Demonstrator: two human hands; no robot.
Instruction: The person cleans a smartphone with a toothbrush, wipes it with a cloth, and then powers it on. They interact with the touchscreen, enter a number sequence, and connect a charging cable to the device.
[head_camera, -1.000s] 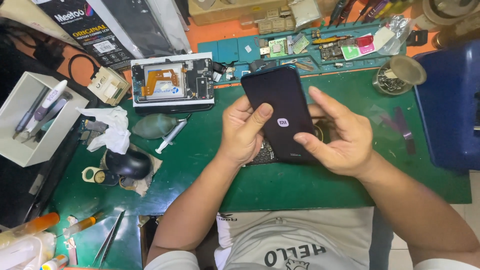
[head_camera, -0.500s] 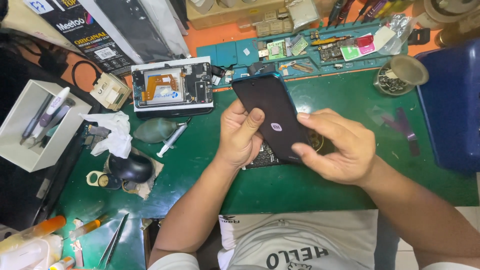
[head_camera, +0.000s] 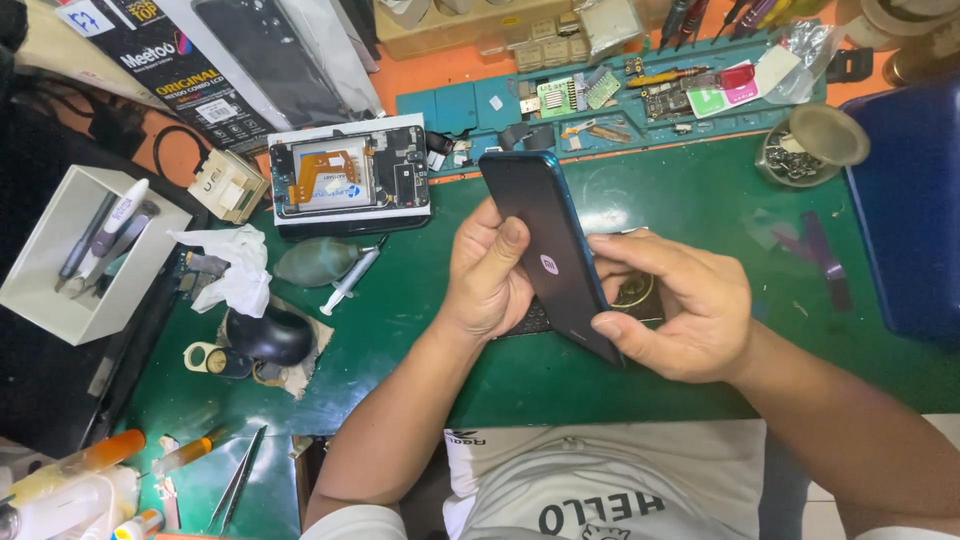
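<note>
A dark phone back cover (head_camera: 548, 250) is held tilted above the green mat (head_camera: 420, 330), one long edge turned up toward me. My left hand (head_camera: 488, 272) grips its left side with the thumb pressed on the back surface. My right hand (head_camera: 680, 305) holds the right edge and lower corner, fingers curled under it. Beneath the cover, partly hidden, lies another phone part (head_camera: 632, 298) on the mat. An opened phone (head_camera: 348, 178) with an orange flex cable showing rests on a white box at the upper left.
A white tray of tools (head_camera: 75, 255) stands at the left, next to a crumpled tissue (head_camera: 238, 268) and a black air blower (head_camera: 268, 335). Tweezers (head_camera: 240, 485) lie near the front edge. A small metal dish (head_camera: 812, 145), circuit boards (head_camera: 660, 95) and a blue case (head_camera: 910, 205) sit on the right.
Both hands have tilted the back cover so its left edge rises; it now shows narrower. The right fingers have shifted to the lower right edge.
</note>
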